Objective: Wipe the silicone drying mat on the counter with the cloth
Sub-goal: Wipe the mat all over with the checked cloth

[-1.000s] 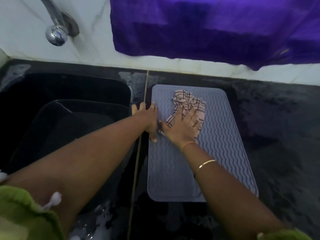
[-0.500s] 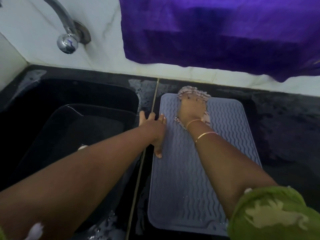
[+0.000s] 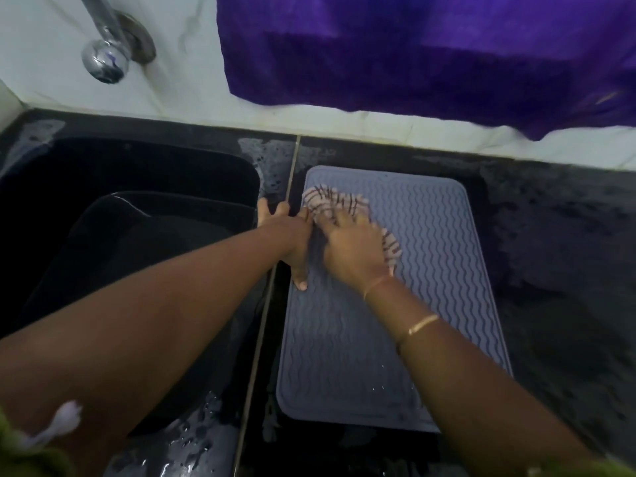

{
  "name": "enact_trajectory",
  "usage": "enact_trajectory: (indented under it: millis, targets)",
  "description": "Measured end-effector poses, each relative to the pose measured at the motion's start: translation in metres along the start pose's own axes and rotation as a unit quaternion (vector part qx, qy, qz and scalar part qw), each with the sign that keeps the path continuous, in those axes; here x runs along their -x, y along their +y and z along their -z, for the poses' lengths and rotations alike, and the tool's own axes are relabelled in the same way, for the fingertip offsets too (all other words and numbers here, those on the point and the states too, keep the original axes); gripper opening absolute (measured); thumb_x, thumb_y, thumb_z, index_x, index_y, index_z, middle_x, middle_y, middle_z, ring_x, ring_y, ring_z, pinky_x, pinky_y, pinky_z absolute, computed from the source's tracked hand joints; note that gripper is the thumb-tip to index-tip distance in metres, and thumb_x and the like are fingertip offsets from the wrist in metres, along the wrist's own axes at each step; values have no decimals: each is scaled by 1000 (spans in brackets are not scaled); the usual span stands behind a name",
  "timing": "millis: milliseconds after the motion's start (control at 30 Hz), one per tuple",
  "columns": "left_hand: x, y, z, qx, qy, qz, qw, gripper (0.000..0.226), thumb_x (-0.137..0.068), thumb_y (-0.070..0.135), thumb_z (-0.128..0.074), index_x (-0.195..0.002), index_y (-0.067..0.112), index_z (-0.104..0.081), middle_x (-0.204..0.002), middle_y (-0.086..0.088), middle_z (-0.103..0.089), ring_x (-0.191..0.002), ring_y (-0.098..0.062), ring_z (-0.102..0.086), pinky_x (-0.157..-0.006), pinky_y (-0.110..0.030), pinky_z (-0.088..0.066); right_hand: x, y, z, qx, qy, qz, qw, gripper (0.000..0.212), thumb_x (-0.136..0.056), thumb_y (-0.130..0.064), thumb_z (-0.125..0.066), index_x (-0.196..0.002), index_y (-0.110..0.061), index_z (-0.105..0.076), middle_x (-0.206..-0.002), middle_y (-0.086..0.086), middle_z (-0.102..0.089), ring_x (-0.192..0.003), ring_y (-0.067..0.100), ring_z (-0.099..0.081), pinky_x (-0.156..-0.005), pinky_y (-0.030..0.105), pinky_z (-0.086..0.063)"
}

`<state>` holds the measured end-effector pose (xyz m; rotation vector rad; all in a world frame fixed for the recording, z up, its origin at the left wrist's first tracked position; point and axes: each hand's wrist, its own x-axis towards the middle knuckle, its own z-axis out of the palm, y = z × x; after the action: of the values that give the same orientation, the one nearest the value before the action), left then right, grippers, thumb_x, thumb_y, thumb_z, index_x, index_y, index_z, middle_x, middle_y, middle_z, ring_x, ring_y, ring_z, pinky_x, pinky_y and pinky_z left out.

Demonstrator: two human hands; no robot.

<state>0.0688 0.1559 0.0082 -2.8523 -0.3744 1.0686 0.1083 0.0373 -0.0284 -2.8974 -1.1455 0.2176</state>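
Two hands on the job: my right hand lay flat on the cloth, fingers spread and fairly straight, pressing it down rather than bunching it, though blur hid the tips. My left hand was flat too, holding nothing. Its thumb was on the left edge of the mat and its fingers reached over the counter strip toward the sink; I judged it was pinning the mat. The mat sat on the counter just right of the sink, long axis running from me to the wall. The cloth was at the far left corner, so most of the mat lay right of my fingers and back toward me. Droplets showed near the close edge. The right hand was nearer that stretch, so I guessed the next stroke was its job. No brand, label or writing was readable anywhere.
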Motion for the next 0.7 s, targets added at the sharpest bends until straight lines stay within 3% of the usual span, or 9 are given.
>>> enact_trajectory:
  millis: [100, 167, 200, 300, 400, 500, 567, 633, 700]
  targets:
    - [-2, -6, -4, 25, 9, -7, 1000, 139, -45, 65, -83, -152, 30, -3, -161, 7, 1, -145, -31, 0, -111, -62, 5, 50, -11, -8, 26, 43, 45, 998, 64, -74, -27, -63, -136, -16, -48, -121, 17, -60, -104, 49, -56, -77, 49, -49]
    - [-2, -6, -4, 23, 9, -3, 1000, 141, -48, 65, -82, -153, 27, 4, -161, 7, 6, -145, -32, 0, -111, -63, 4, 73, -18, -14, 57, 60, 64, 994, 59, -63, -29, -71, -120, -16, -64, -95, 11, -69, -74, 37, -64, -60, 38, -51]
    - [-1, -5, -4, 18, 10, -2, 1000, 142, -48, 66, -82, -152, 27, 6, -161, 7, 8, -145, -32, 0, -111, -64, 4, 76, -18, -16, 63, 69, 62, 994, 55, -61, -29, -74, -115, -18, -67, -91, 9, -69, -70, 33, -64, -56, 35, -51]
    - [-1, -3, -3, 14, 9, -5, 1000, 145, -47, 66, -82, -152, 25, 8, -161, 6, 8, -146, -32, 2, -110, -64, 8, 54, -5, -11, 41, 89, 68, 993, 48, -71, -23, -70, -118, -16, -65, -105, 15, -68, -81, 38, -65, -62, 39, -54]
    - [-3, -8, -4, 16, 5, 3, 1000, 146, -45, 72, -79, -152, 27, 10, -161, 3, 5, -146, -30, 4, -110, -64, 11, 17, 2, 0, 0, 76, 17, 997, 43, -89, -19, -50, -133, -22, -50, -122, 15, -56, -105, 40, -55, -78, 43, -47]
    - [-2, -10, -5, 16, 8, 8, 1000, 146, -46, 73, -78, -152, 26, 11, -161, -1, 0, -146, -30, 4, -109, -63, 12, 9, -2, 0, -36, 45, 2, 998, 50, -91, -16, -48, -139, -24, -38, -134, 14, -46, -122, 41, -43, -91, 46, -45]
    - [-1, -9, -5, 11, 13, -4, 1000, 143, -47, 74, -77, -152, 28, 8, -161, 5, 5, -146, -31, 2, -108, -64, 11, 27, -1, -5, -69, 30, 40, 996, 56, -88, -15, -52, -141, -21, -37, -140, 12, -43, -129, 41, -38, -95, 46, -45]
    - [1, -10, -5, 4, 17, -12, 1000, 141, -48, 74, -76, -152, 29, 8, -160, 10, 10, -146, -32, 0, -109, -65, 8, 51, 0, -12, -89, 55, 94, 990, 51, -85, -14, -54, -135, -20, -48, -133, 11, -51, -119, 39, -48, -86, 42, -47]
    - [1, -11, -7, 5, 20, -10, 1000, 140, -50, 73, -76, -152, 30, 10, -160, 11, 11, -145, -31, -1, -110, -65, 8, 74, -3, -15, -104, 99, 126, 982, 40, -80, -14, -57, -119, -17, -61, -112, 12, -61, -97, 36, -59, -67, 37, -47]
